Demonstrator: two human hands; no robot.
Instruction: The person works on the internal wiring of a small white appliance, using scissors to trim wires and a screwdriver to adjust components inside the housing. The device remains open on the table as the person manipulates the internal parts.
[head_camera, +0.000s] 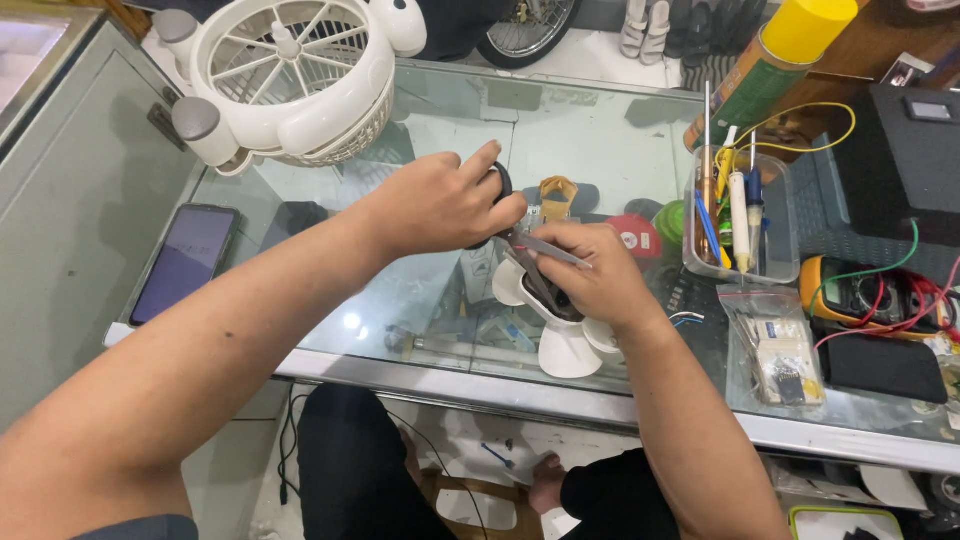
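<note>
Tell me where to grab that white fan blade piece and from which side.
Probably by the hub, from the right. On the fan blade the thin white blades fan out low and toward the table edge, so they would likely flex. The right hand already wraps the centre from that side. The left hand holds scissors coming in from the upper left, so that side is taken.

- Small repair shop, electronics/appliance bench
- Glass counter as work surface, goods on a shelf showing under the glass
- Clear plastic tub of tools: soldering iron, screwdrivers, pens
- Multimeter with red, green leads at the right edge
- Yellow-capped spray can, loose yellow wire
- Bag of small parts
- White fan housing taken apart, lying on the counter
- Phone on the left side
- Bike wheel, sandals on the floor behind the counter
</note>
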